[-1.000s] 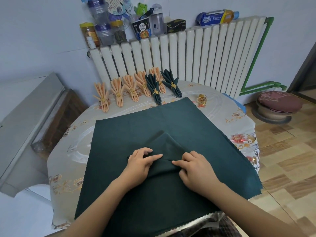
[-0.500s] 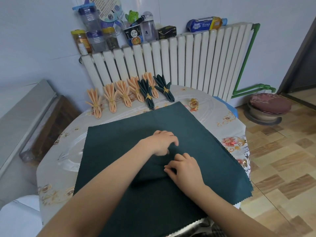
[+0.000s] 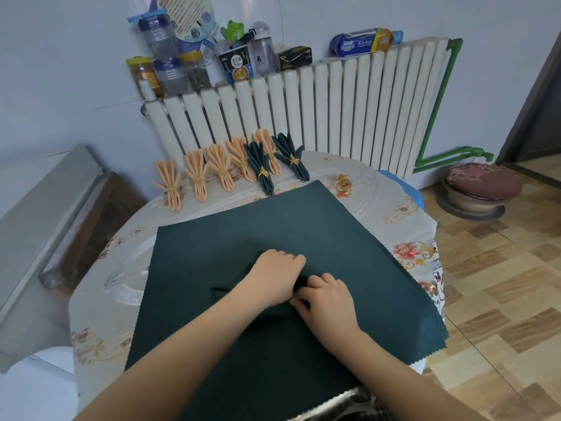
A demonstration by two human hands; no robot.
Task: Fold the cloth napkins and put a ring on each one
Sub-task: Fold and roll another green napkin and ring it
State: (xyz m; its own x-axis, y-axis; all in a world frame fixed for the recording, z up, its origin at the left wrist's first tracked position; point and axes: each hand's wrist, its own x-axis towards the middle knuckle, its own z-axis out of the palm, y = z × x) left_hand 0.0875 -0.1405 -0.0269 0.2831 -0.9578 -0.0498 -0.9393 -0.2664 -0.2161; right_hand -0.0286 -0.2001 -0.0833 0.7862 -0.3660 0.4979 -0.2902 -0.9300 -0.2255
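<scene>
- Napkins already finished are being kept in a row at the far edge of the table [image 3: 379, 189]: five peach napkins [image 3: 197, 176] and two dark green napkins [image 3: 274, 162], each one folded and ringed.
- One large green cloth [image 3: 318, 226] is being worked flat in the middle of the table; folding looks barely begun.
- A pleat at the cloth's centre is being pinched by the left hand [image 3: 277, 276] and the right hand [image 3: 329, 302], both grips being curled tight on fabric.
- One spare gold ring [image 3: 344, 183] is being left near the cloth's far corner, not yet fitted.
- Jars and bottles [image 3: 170, 71] are being stored on the radiator [image 3: 334, 110], well apart from the work; nothing is judged to be blocking it.
</scene>
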